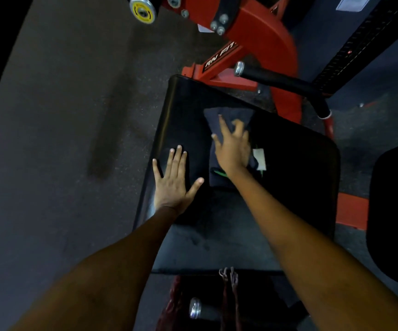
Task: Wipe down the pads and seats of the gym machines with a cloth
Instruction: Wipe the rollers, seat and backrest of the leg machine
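Dark cloth (226, 120) under right hand (233, 151) fingers (223, 124), seemingly pressed on seat (295, 163)

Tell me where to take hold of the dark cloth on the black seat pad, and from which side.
Grip the cloth at its far edge, coming from above. It lies flat on the seat pad, so only a pinch down onto a bunched fold is likely to lift it. The right hand rests on its middle with fingers spread; the left hand lies flat on the pad beside it.
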